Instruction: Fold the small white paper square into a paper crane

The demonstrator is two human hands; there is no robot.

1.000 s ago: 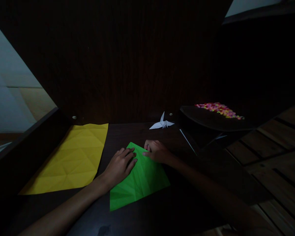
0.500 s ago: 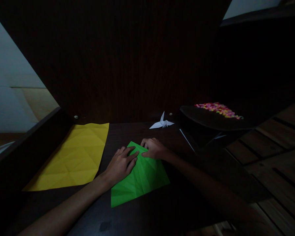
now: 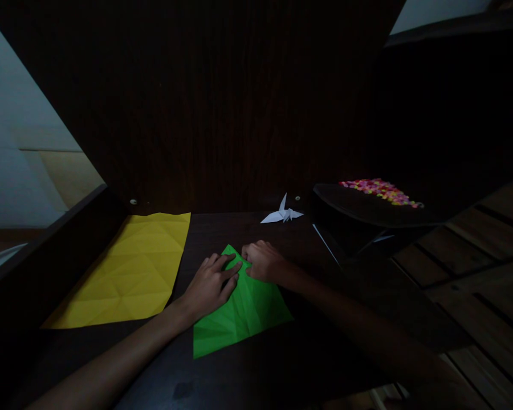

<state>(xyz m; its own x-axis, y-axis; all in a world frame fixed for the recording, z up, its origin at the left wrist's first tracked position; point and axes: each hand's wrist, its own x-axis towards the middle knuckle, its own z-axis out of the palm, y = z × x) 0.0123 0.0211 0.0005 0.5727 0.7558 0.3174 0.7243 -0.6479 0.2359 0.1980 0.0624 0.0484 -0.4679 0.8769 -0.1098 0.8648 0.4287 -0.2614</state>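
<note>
A creased sheet of green origami paper (image 3: 243, 313), folded over, lies on the dark table in front of me. My left hand (image 3: 211, 285) lies on its left side, fingers stretched out and pressing near the top corner. At the upper right edge of the paper, my right hand (image 3: 263, 262) has its fingers curled and pinches that edge. The fold under the right fingers is partly hidden. Beyond my hands sits a white folded paper crane (image 3: 283, 214).
To the left lies a large creased yellow paper sheet (image 3: 128, 273). A dark rounded surface (image 3: 350, 208) at right bears a heap of small pink and yellow pieces (image 3: 380, 191). A dark wooden panel (image 3: 239, 108) rises behind the table.
My right hand has shifted slightly left, its fingers more curled, drawing the green paper's right edge inward. The left hand stays in place.
</note>
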